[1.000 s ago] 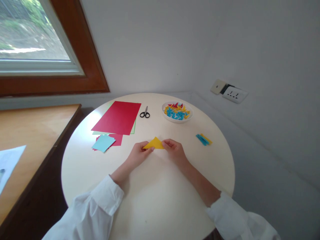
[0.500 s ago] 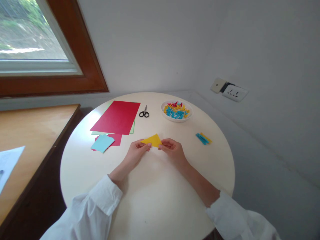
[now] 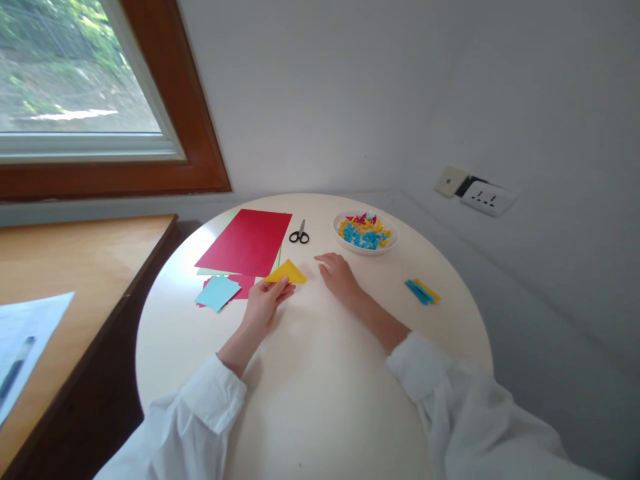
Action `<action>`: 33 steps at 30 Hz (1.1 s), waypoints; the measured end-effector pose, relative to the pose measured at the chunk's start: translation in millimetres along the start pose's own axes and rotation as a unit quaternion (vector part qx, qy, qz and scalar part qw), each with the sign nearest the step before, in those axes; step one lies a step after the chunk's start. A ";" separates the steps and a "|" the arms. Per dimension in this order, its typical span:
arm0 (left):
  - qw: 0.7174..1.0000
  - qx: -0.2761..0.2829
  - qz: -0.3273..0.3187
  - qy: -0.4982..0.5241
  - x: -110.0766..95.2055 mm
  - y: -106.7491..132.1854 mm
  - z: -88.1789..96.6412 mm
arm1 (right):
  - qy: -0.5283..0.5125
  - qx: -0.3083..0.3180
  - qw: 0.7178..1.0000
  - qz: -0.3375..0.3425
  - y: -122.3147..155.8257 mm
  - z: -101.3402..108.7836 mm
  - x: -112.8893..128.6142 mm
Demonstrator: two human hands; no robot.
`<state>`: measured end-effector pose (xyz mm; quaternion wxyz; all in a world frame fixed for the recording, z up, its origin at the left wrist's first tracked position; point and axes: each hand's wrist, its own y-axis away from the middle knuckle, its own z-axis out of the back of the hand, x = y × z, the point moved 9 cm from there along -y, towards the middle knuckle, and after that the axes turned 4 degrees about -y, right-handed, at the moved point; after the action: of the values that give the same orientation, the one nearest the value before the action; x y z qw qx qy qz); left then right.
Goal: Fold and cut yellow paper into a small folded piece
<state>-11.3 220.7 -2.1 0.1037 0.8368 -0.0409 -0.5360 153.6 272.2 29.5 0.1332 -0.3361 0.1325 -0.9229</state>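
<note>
Pinching one folded yellow paper triangle [image 3: 287, 269], thumb on top, fingers beneath: left hand [image 3: 265, 300], between ten and eleven o'clock on a round white table [image 3: 320, 373], twelve being the wall side. Triangle between eleven and twelve, apex toward the wall, right-hand corner free of the grip.

Handling, as judged: very light, thin, fairly crisp along the folds, springy at any loose layers, hardly slippery; prone to stray creases under a hard squeeze. Suggested hold: flat, gentle pinch at a corner or along the long base edge.

Right hand [image 3: 339, 277]: between twelve and one, holding nothing visible, fingers loosely bent, thumb apart; contact with the tabletop, cannot tell.

Further out, by the dial:
- Twelve: scissors [image 3: 299, 237], black handles nearer the hands, tips toward the wall.
- Near one: white oval dish [image 3: 367, 252] of small folded paper shapes [image 3: 364, 237], blue, yellow and red.
- Two: blue paper strips [image 3: 419, 293] beside yellow paper strips [image 3: 429, 291].
- Ten: light blue paper square [image 3: 219, 293] over red paper squares [image 3: 247, 285].
- Eleven: red paper sheet [image 3: 243, 241] atop pale green paper [image 3: 215, 271].
- Nine, beyond the table: wooden desk [image 3: 85, 260] with white sheet [image 3: 45, 320] and pen [image 3: 17, 370].
</note>
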 end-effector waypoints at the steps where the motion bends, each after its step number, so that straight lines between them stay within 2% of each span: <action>1: 1.000 -0.003 0.001 0.008 -1.3 -0.7 1.5 | 0.057 0.016 0.998 0.007 -12.5 -7.3 2.6; 5: 1.000 -0.002 0.008 0.027 -4.7 -1.1 2.9 | 0.205 0.034 0.977 0.043 -53.0 -34.2 15.7; 10: 0.998 0.007 0.007 0.059 -10.6 -2.1 3.0 | 0.237 0.037 0.970 0.044 -73.1 -51.0 15.2; 15: 0.994 0.017 0.031 0.102 -10.3 -3.4 2.4 | 0.254 0.027 0.966 0.038 -65.4 -39.1 10.1; 25: 0.984 0.069 0.052 0.158 -16.3 6.7 -11.6 | 0.281 0.036 0.959 0.015 -20.4 -4.8 -9.1; 29: 0.981 0.113 0.045 0.153 -18.3 11.4 -18.7 | 0.271 0.037 0.962 -0.017 -16.1 5.1 -19.6; 33: 0.980 0.133 0.045 0.143 -18.8 14.1 -22.3 | 0.261 0.036 0.964 -0.047 -19.8 5.0 -21.8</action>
<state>1.5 213.2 26.7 0.0204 0.9085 -0.1339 -0.3953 169.8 297.1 27.0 0.0621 -0.0847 0.1132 -0.9880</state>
